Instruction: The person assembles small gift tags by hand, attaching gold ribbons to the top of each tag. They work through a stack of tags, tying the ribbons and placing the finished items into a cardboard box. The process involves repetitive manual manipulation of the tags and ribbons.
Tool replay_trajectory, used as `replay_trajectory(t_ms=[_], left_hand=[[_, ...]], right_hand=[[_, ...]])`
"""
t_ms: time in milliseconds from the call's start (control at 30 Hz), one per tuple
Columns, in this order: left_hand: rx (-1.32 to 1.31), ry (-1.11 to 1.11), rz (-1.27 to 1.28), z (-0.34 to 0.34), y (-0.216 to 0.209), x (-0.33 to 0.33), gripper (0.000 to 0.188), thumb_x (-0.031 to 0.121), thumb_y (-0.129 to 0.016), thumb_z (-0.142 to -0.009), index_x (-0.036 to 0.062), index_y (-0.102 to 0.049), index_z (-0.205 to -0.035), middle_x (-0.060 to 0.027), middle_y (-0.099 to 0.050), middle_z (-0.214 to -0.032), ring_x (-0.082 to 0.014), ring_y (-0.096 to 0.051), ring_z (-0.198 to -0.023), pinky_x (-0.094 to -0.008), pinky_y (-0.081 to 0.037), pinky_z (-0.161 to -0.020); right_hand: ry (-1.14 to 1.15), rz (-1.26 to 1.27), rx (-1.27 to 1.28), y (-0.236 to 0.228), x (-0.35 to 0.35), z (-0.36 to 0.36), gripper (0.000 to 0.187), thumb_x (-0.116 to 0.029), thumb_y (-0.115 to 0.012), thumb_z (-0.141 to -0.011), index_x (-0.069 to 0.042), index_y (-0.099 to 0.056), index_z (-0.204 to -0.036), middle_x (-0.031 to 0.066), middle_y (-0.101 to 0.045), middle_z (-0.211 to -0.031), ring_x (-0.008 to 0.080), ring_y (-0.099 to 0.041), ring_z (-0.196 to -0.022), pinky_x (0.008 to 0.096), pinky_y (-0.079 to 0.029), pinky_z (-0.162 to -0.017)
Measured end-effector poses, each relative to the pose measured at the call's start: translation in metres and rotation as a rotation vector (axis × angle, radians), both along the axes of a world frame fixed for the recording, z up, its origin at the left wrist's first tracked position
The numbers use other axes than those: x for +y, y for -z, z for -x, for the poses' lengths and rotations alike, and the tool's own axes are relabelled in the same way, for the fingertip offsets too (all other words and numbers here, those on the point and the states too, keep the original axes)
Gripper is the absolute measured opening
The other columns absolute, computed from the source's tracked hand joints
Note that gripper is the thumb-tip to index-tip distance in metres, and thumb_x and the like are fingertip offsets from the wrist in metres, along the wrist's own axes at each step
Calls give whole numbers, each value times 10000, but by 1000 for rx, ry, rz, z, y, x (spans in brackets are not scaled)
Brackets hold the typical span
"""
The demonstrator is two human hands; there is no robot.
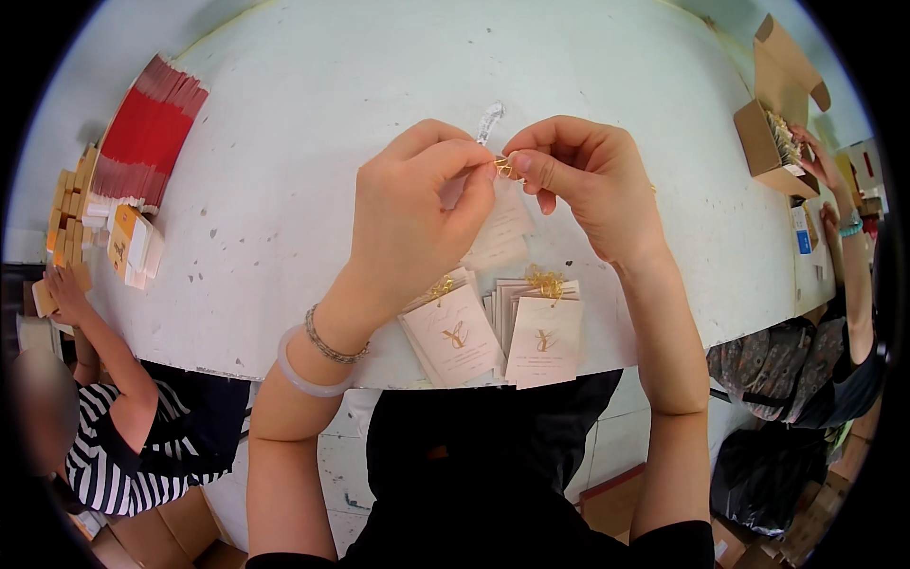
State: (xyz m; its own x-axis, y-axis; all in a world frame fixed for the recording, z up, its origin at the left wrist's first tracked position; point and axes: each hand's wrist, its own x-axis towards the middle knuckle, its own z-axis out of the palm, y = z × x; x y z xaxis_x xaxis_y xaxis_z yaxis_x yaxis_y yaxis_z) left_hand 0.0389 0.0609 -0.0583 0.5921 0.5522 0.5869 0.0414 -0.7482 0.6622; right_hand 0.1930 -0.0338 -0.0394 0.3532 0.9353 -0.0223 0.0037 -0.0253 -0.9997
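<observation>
My left hand (412,204) and my right hand (597,185) meet over the table, thumbs and forefingers pinched. Between their fingertips is a thin, shiny gold loop (505,168); whether it is cord or wire I cannot tell. Beneath them lie pale pink cards (500,232), partly hidden by my left hand. Nearer to me, at the table's front edge, sit two piles of printed tags, a left pile (455,332) and a right pile (545,341), with tangled gold strings (546,282) at their tops. A small crumpled clear plastic piece (489,123) lies just beyond my fingertips.
The white table (313,95) curves around me. At left stand a long row of red-and-pink packets (152,133) and orange-and-white boxes (133,242), beside a person in a striped top (142,455). At right, another person's hand (817,156) reaches into an open cardboard box (763,142).
</observation>
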Motion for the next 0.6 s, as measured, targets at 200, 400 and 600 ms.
replay_trajectory(t_ms=[200,400,600], left_hand=[[-64,-9,-535,-6,7,8,128,-26,-679,-697,42,-646,-801,-43,-610,-847,-198,-570,-728,-300,-479,-555],[-66,38,-376,-7,9,6,121,-29,-685,-704,36,-648,-800,-49,-609,-817,-198,-564,-720,-294,-466,-542],[-49,88,-73,-6,8,3,28,6,-686,-799,18,-664,-812,-59,-620,-798,-176,-564,-639,-282,-453,-522]], right_hand=[[-19,50,204,-4,-3,-1,101,-51,-660,-859,38,-664,-906,70,-658,-757,94,-567,-614,220,-462,-531],[-50,22,230,2,-4,0,83,-62,-654,-880,16,-626,-871,78,-665,-784,72,-567,-610,212,-436,-494],[2,13,284,3,-5,3,114,-73,-664,-859,33,-625,-855,92,-665,-750,89,-558,-592,224,-436,-491]])
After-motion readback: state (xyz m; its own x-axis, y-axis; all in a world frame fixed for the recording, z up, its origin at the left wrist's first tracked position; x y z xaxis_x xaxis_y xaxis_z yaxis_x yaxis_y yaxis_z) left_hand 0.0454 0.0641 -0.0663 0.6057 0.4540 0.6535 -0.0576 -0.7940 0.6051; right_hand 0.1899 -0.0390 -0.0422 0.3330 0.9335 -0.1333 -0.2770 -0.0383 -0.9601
